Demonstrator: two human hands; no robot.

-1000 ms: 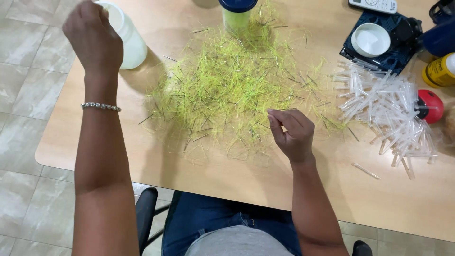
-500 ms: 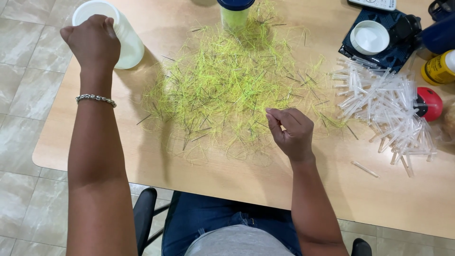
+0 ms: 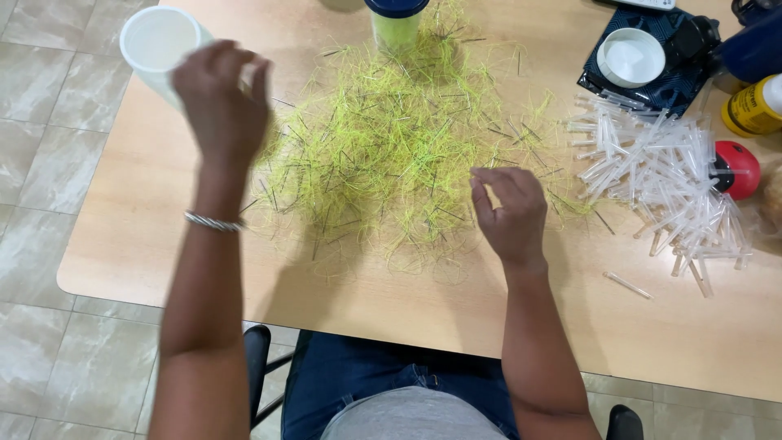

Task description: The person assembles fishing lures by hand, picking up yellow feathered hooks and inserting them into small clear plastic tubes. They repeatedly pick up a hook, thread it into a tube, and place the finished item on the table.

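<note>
The left hand [image 3: 221,98] is blurred, so its fingertips are hard to read; the fingers are seen loosely curled and hanging downward, and whether anything thin is held between them cannot be told. It is raised just beside a white cylindrical cup [image 3: 157,45] whose near wall is partly hidden behind the hand. A metal bracelet [image 3: 213,221] is worn at that wrist. The right hand [image 3: 509,213] is held at the right edge of a loose heap of yellow-green threads [image 3: 391,143], with thumb and forefinger drawn close together as if pinching; any strand between them is too fine to make out. The heap is spread over the middle of a pale wood-grain table [image 3: 147,244] with a rounded corner, and short dark needle-like pieces are mixed into it. At its far side a green jar with a dark blue lid [image 3: 397,20] is cut off by the top edge. To the right, a pile of clear plastic tubes [image 3: 660,179] is seen, with a red ball-like thing [image 3: 737,169] partly covered by it and a yellow bottle [image 3: 753,106] cut off at the frame edge.
</note>
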